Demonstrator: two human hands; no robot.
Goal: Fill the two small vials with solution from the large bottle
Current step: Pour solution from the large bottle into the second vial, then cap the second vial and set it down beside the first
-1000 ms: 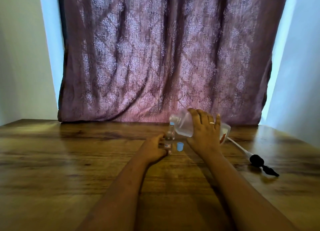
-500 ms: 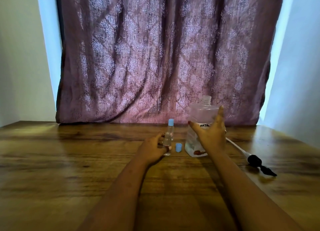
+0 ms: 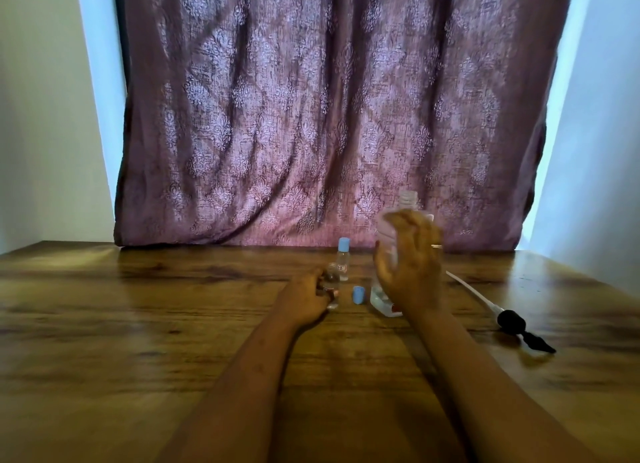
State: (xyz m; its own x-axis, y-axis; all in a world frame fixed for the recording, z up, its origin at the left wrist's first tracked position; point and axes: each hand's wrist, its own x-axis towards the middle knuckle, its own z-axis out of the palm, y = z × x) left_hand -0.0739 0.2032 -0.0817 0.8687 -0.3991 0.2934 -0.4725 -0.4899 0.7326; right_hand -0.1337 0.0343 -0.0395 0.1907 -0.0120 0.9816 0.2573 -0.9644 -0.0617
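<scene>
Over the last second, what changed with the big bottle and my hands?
The large bottle swung from tilted over the open vial back upright onto the table. The right hand has loosened from it, fingers spread, blurred. Unchanged: the left hand grips the open vial; the capped vial, loose blue cap and dropper sit where they were.

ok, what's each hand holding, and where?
Left hand grips the small uncapped clear vial round its body. Right hand is blurred before the large clear plastic bottle; hold cannot be told.
</scene>
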